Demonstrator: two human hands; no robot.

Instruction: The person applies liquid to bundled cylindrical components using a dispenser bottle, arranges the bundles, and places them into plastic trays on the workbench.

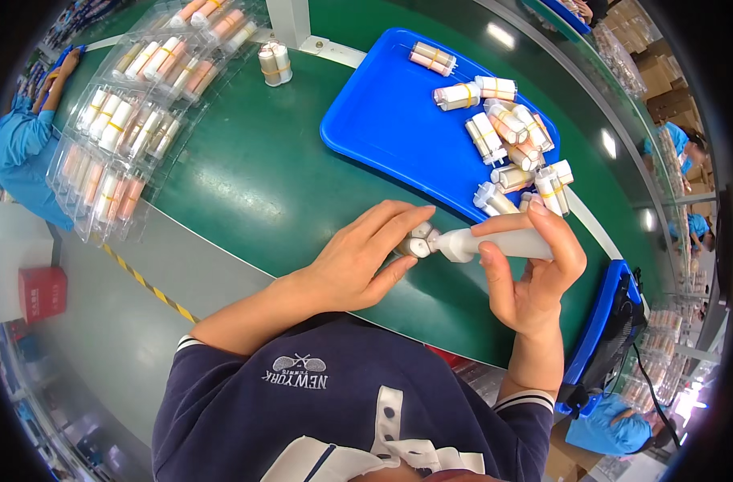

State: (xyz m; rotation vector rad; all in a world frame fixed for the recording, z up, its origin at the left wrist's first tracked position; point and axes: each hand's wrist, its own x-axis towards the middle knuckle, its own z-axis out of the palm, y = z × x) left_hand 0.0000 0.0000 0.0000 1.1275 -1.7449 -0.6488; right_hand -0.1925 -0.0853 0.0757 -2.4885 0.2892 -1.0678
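Your dark blue top is filling the bottom of the view, and just above it your two hands are meeting over the green belt. Your right hand is closing around a long white tube, thumb on the near side and fingers curled over the far side, holding it level with its nozzle end pointing left. Your left hand is cupping a small bundle of capped white tubes, fingers bent over the top and thumb pressing from below, so the bundle's round ends are facing the nozzle and touching it or very nearly so; the exact contact is hidden by your fingertips.

To do this well, you are probably best keeping the tube straight in line with the bundle rather than angled, and steadying the bundle against the belt so it is not rolling. Keep your left fingertips clear of the joint so you are seeing where the two are meeting.

Beyond your hands, a blue tray is carrying a heap of banded tube packs along its right side. Farther left, clear blister trays are holding rows of more tubes, and one banded pair is standing alone on the belt.
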